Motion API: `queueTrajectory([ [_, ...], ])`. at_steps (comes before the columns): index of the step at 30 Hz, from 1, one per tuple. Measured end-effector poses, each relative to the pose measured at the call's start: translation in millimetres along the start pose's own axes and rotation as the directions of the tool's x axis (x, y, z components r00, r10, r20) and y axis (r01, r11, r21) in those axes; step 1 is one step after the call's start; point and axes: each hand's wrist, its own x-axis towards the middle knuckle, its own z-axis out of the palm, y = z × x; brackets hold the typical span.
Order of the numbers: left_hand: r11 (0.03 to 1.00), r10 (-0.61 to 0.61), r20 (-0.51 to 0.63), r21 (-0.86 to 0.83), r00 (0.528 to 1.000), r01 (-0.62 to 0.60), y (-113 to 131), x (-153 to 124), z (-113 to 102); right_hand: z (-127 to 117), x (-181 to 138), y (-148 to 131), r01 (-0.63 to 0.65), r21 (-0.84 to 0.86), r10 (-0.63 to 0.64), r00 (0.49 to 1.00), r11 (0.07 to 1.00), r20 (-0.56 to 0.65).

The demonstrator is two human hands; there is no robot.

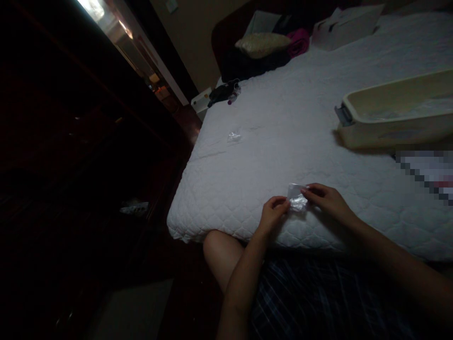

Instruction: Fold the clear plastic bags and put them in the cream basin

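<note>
A small clear plastic bag [297, 199] is stretched between my two hands, just above the near edge of the bed. My left hand [275, 211] pinches its left side between thumb and fingers. On the opposite side, the thumb and fingers of my right hand [327, 200] close on its upper right edge. The bag is shiny and looks flat; whether anything is inside cannot be made out. Another small clear bag [234, 136] lies farther off on the white quilted bedcover [283, 141].
At the right stands a cream plastic bin [392, 134] with a grey latch, clear plastic inside. A white box [347, 28], a magenta roll of cloth [298, 42] and a beige cushion [264, 44] lie at the far end. Dark items [222, 93] rest by the left edge.
</note>
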Motion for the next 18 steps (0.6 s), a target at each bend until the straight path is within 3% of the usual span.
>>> queueTrajectory([
  [4, 0.997, -0.062, 0.006, -0.035, 0.998, 0.063, -2, 2, 2, 0, 2, 4, -0.038, 0.084, 0.040, 0.999, 0.996, -0.016],
  [12, 0.997, -0.046, -0.019, -0.060, 0.999, 0.045, -12, 7, 4, -2, 14, 50, -0.126, 0.379, 0.155, 0.987, 0.917, -0.047],
  [18, 1.000, -0.024, -0.017, -0.014, 1.000, 0.023, -21, 11, 1, -5, 14, 58, -0.126, 0.439, 0.147, 0.989, 0.890, -0.015],
])
